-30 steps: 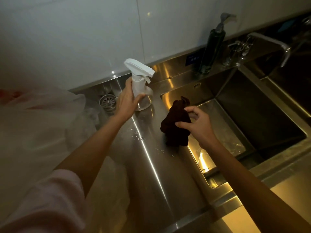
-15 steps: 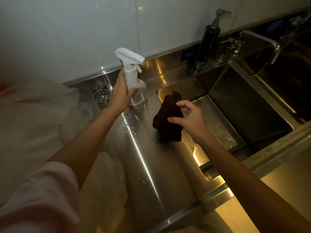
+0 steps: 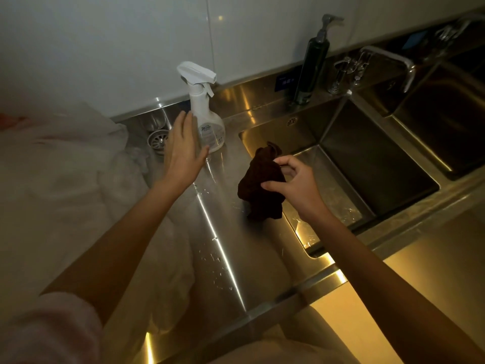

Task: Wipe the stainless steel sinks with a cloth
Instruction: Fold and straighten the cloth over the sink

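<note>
Dangling from pinched right hand (image 3: 294,186) fingers (image 3: 282,161), the dark cloth (image 3: 258,183); left hand (image 3: 182,151) fingers spread, just beside spray bottle (image 3: 206,119).

This was a kitchen wash-up area, likely a commercial one. A long stainless steel counter (image 3: 231,253) ran through the middle of the frame, with deep steel sinks (image 3: 367,164) sunk into it at right. White wall tiles (image 3: 131,48) filled the top. A pump soap dispenser (image 3: 313,61) and a steel tap (image 3: 388,61) stood at upper right, a spray bottle (image 3: 207,119) at centre.
</note>
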Demonstrator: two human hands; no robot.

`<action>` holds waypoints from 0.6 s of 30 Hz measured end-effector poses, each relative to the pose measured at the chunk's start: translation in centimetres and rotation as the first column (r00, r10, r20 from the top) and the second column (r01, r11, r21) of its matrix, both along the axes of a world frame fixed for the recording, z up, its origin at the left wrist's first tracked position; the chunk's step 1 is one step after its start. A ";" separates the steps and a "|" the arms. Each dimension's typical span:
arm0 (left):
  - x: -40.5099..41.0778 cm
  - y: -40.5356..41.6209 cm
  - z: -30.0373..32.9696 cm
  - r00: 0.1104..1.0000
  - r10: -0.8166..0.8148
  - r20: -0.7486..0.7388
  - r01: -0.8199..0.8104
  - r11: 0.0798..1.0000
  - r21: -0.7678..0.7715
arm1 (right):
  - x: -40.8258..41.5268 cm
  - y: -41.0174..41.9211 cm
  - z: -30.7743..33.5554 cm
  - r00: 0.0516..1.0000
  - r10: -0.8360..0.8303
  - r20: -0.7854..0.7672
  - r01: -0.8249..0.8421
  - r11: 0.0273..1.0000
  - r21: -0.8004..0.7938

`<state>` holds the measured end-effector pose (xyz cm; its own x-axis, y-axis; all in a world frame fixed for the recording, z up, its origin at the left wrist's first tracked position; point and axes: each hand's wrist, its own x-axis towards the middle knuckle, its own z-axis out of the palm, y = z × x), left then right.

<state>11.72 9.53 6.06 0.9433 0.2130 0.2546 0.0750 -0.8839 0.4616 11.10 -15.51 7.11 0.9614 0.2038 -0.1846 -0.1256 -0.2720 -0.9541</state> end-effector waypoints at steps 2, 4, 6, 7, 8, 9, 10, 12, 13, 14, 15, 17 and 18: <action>-1.4 -1.5 1.3 0.998 -0.047 0.033 0.047 0.999 0.020 | -0.6 -1.0 0.1 1.000 0.005 0.012 -0.005 1.000 -0.003; -2.5 -3.0 2.8 0.990 -0.133 0.046 0.133 0.991 0.006 | -1.1 -2.1 0.3 1.000 0.014 0.020 -0.014 1.000 -0.008; -3.2 -4.7 4.4 0.968 -0.250 0.009 0.250 0.968 -0.007 | -1.5 -3.3 0.6 0.999 0.040 0.029 -0.039 0.999 -0.020; -3.4 -5.6 5.1 0.949 -0.316 -0.020 0.316 0.949 -0.005 | -1.6 -4.0 0.8 0.997 0.060 0.042 -0.058 0.998 -0.031; -3.5 -6.6 5.8 0.923 -0.382 -0.050 0.383 0.924 -0.003 | -1.7 -4.7 1.0 0.995 0.080 0.061 -0.078 0.996 -0.043; -3.5 -7.7 6.4 0.891 -0.447 -0.078 0.448 0.894 -0.005 | -1.8 -5.5 1.3 0.992 0.099 0.083 -0.095 0.994 -0.051; -3.4 -8.8 6.9 0.856 -0.507 -0.104 0.509 0.861 -0.008 | -1.8 -6.3 1.5 0.987 0.117 0.109 -0.111 0.992 -0.057; -2.9 -11.2 7.5 0.781 -0.606 -0.152 0.613 0.790 0.003 | -1.8 -7.9 2.0 0.975 0.158 0.156 -0.149 0.986 -0.069; -2.6 -12.3 7.7 0.744 -0.642 -0.184 0.655 0.755 0.015 | -1.8 -8.7 2.2 0.969 0.178 0.173 -0.168 0.983 -0.074; -2.3 -13.4 7.8 0.709 -0.671 -0.219 0.691 0.722 0.026 | -1.8 -9.4 2.4 0.963 0.194 0.187 -0.182 0.980 -0.076; -2.0 -14.4 7.8 0.676 -0.693 -0.251 0.720 0.693 0.029 | -1.7 -10.1 2.6 0.958 0.204 0.200 -0.192 0.978 -0.078; -1.5 -16.1 7.8 0.627 -0.725 -0.284 0.756 0.655 -0.001 | -1.6 -11.4 2.8 0.951 0.211 0.226 -0.197 0.977 -0.081; -1.3 -16.7 7.9 0.611 -0.740 -0.282 0.766 0.643 -0.027 | -1.6 -11.9 2.9 0.949 0.206 0.237 -0.192 0.978 -0.082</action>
